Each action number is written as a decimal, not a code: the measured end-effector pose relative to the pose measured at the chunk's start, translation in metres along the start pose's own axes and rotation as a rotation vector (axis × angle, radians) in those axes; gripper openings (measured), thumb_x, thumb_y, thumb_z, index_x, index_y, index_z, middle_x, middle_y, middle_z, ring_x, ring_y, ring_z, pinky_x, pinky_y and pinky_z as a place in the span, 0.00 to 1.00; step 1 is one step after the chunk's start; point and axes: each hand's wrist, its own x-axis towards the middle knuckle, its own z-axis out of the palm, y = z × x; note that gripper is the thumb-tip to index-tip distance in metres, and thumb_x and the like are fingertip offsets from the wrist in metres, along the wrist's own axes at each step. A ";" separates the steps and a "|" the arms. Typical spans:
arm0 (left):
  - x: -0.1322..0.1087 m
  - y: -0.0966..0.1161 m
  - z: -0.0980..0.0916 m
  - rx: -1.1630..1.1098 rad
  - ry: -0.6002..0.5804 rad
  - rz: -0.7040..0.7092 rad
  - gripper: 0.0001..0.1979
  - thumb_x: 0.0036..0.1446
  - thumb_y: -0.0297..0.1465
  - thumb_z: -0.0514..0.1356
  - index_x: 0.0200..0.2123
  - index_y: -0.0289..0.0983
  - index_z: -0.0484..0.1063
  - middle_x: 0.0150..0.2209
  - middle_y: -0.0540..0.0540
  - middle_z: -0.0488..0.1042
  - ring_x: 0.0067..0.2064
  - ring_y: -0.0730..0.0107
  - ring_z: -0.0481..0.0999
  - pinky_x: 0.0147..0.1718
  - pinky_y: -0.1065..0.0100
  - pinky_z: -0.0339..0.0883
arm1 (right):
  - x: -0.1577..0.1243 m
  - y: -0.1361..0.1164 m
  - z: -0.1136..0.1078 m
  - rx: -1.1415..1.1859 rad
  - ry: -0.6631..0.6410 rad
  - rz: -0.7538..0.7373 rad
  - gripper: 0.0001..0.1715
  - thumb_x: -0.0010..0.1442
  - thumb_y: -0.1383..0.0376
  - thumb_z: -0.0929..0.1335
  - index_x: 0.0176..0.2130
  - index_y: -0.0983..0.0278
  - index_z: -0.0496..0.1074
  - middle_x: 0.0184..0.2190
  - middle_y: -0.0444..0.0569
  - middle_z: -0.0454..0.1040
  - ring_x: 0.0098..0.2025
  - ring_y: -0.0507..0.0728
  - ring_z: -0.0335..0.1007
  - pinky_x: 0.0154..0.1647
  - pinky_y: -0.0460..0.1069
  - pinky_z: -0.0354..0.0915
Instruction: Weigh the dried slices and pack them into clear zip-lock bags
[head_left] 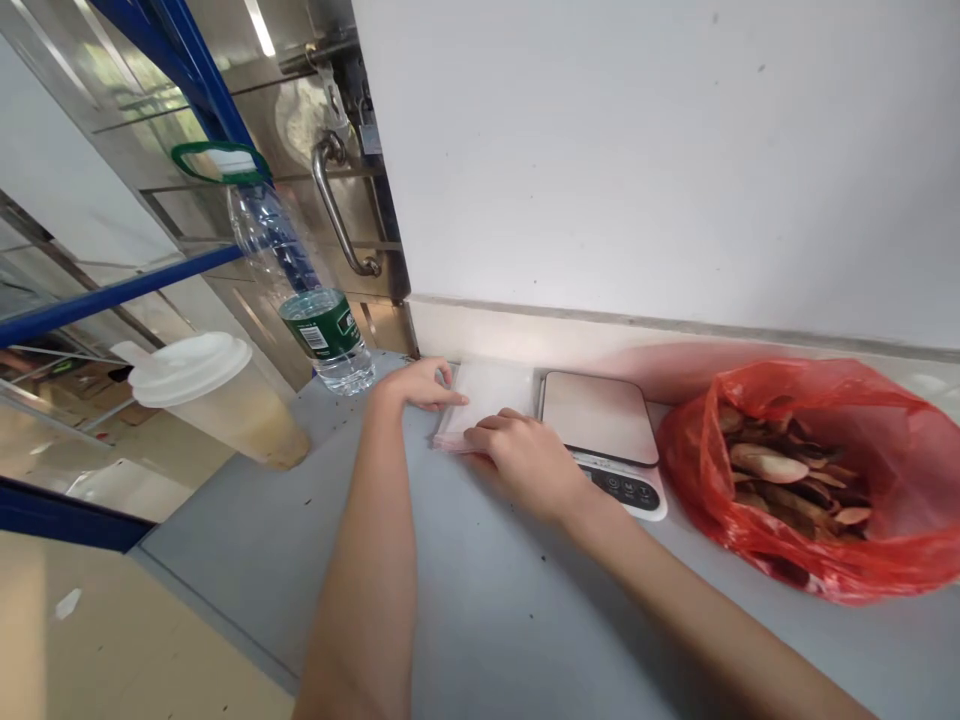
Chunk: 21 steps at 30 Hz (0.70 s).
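Note:
A flat stack of clear plastic bags [495, 388] lies on the grey tabletop against the wall. My left hand [421, 384] is at its left edge, the thumb reaching onto the top bag and the other fingers curled. My right hand [525, 455] closes over the front right corner of the stack, its fingers bent and partly hiding the edge. Just right of the bags sits a kitchen scale [600, 415] with a flat metal plate and a dark button panel, partly behind my right wrist. Nothing lies on the scale plate.
At right stands an open red plastic bag [697, 490] holding brown, pod-like or shell-like pieces [787, 480]. A large water bottle [322, 325] with a green handle and a lidded plastic cup [225, 410] stand at left, near the table's edge. Behind them is a blue metal frame [120, 293].

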 end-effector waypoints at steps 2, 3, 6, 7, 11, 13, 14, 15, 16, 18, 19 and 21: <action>0.006 0.006 0.005 0.096 0.034 0.046 0.16 0.43 0.31 0.71 0.34 0.41 0.69 0.37 0.51 0.77 0.44 0.59 0.79 0.37 0.69 0.72 | -0.004 0.004 0.005 0.047 -0.010 -0.008 0.16 0.72 0.71 0.64 0.51 0.65 0.80 0.51 0.56 0.83 0.56 0.64 0.76 0.49 0.54 0.71; 0.008 0.010 0.009 0.137 0.034 0.071 0.16 0.43 0.28 0.70 0.36 0.41 0.71 0.39 0.51 0.78 0.45 0.59 0.79 0.37 0.70 0.71 | -0.006 0.006 0.006 0.064 -0.013 -0.012 0.17 0.71 0.72 0.64 0.52 0.65 0.79 0.52 0.57 0.82 0.57 0.64 0.76 0.51 0.54 0.71; 0.012 0.024 0.020 0.224 -0.026 0.119 0.25 0.48 0.21 0.63 0.50 0.43 0.76 0.44 0.52 0.81 0.45 0.62 0.80 0.36 0.71 0.70 | -0.013 0.013 0.010 0.103 -0.017 -0.042 0.18 0.71 0.73 0.63 0.54 0.67 0.77 0.54 0.58 0.81 0.56 0.64 0.77 0.53 0.55 0.71; 0.012 0.028 0.023 0.246 -0.054 0.128 0.30 0.50 0.21 0.61 0.57 0.44 0.75 0.46 0.52 0.82 0.46 0.63 0.81 0.38 0.71 0.71 | -0.016 0.015 0.011 0.111 -0.008 -0.065 0.18 0.70 0.74 0.64 0.55 0.68 0.76 0.55 0.58 0.80 0.56 0.64 0.77 0.54 0.55 0.71; 0.012 0.041 0.030 0.333 -0.123 0.133 0.37 0.59 0.32 0.60 0.72 0.50 0.61 0.64 0.50 0.76 0.57 0.59 0.80 0.53 0.68 0.70 | -0.036 0.023 0.005 0.130 0.010 -0.175 0.16 0.67 0.74 0.65 0.50 0.67 0.78 0.53 0.58 0.80 0.52 0.63 0.79 0.52 0.55 0.71; 0.011 0.046 0.032 0.379 -0.137 0.126 0.37 0.60 0.42 0.62 0.73 0.50 0.60 0.71 0.49 0.66 0.65 0.53 0.73 0.61 0.64 0.66 | -0.052 0.029 -0.003 0.166 -0.030 -0.192 0.13 0.68 0.72 0.65 0.44 0.65 0.79 0.48 0.55 0.82 0.46 0.61 0.80 0.48 0.53 0.71; 0.011 0.049 0.033 0.401 -0.141 0.123 0.39 0.59 0.46 0.63 0.73 0.51 0.60 0.73 0.49 0.62 0.69 0.50 0.69 0.64 0.61 0.63 | -0.061 0.033 -0.008 0.199 -0.049 -0.190 0.12 0.68 0.71 0.65 0.42 0.64 0.80 0.46 0.54 0.82 0.44 0.60 0.80 0.46 0.52 0.71; 0.010 0.052 0.034 0.421 -0.141 0.120 0.40 0.58 0.48 0.63 0.73 0.51 0.60 0.75 0.48 0.59 0.71 0.49 0.65 0.66 0.59 0.61 | -0.070 0.039 -0.014 0.240 -0.055 -0.181 0.12 0.69 0.68 0.66 0.43 0.62 0.80 0.44 0.52 0.83 0.42 0.59 0.80 0.45 0.51 0.71; 0.008 0.056 0.034 0.439 -0.138 0.118 0.42 0.57 0.50 0.64 0.73 0.51 0.59 0.75 0.47 0.58 0.72 0.47 0.63 0.67 0.57 0.59 | -0.080 0.046 -0.020 0.279 -0.041 -0.165 0.12 0.69 0.66 0.66 0.45 0.61 0.81 0.43 0.51 0.83 0.42 0.59 0.80 0.45 0.51 0.71; 0.004 0.065 0.032 0.469 -0.126 0.121 0.43 0.58 0.51 0.64 0.74 0.49 0.58 0.75 0.45 0.57 0.73 0.44 0.62 0.68 0.55 0.58 | -0.100 0.063 -0.032 0.326 0.020 -0.103 0.13 0.69 0.61 0.68 0.49 0.58 0.80 0.42 0.51 0.84 0.44 0.61 0.80 0.46 0.51 0.71; 0.000 0.070 0.031 0.481 -0.122 0.125 0.43 0.59 0.50 0.63 0.74 0.47 0.57 0.75 0.43 0.58 0.72 0.44 0.62 0.67 0.55 0.58 | -0.109 0.073 -0.037 0.330 0.057 -0.061 0.15 0.68 0.59 0.69 0.51 0.58 0.80 0.42 0.51 0.84 0.45 0.61 0.80 0.46 0.52 0.72; -0.008 0.082 0.027 0.502 -0.092 0.141 0.43 0.62 0.48 0.61 0.76 0.44 0.53 0.74 0.39 0.59 0.71 0.41 0.64 0.66 0.52 0.58 | -0.128 0.094 -0.046 0.326 0.121 0.026 0.17 0.67 0.56 0.69 0.51 0.58 0.80 0.42 0.52 0.84 0.44 0.62 0.80 0.46 0.52 0.73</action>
